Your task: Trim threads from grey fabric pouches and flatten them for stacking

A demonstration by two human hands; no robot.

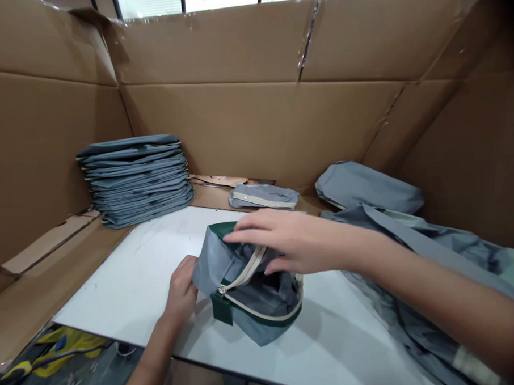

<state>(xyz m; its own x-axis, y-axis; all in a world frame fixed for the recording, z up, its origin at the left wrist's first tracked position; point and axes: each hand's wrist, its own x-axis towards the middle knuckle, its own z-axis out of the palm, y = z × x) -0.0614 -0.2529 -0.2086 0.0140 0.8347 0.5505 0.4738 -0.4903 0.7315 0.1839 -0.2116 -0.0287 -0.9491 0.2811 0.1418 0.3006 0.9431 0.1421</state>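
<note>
A grey-blue zip pouch (263, 331) with dark green trim and a cream zipper sits on the white tabletop, its mouth unzipped and gaping toward me. My left hand (183, 286) is closed on the pouch's left side, with the fingertips partly hidden by the fabric. Over the open mouth is my right hand (284, 239), fingers stretched out and thumb apart. Its fingertips are close to the green edge and the zipper; whether they touch the cloth I cannot tell. A dark green tab hangs by the zipper's end.
A tall stack of folded grey-blue pouches (139, 183) stands at the back left. One flat pouch (263, 197) lies at the back. Grey fabric pieces (413, 254) pile up on the right. Cardboard walls (236, 114) enclose the white table (145, 265). Yellow-handled scissors (18, 373) are lower left.
</note>
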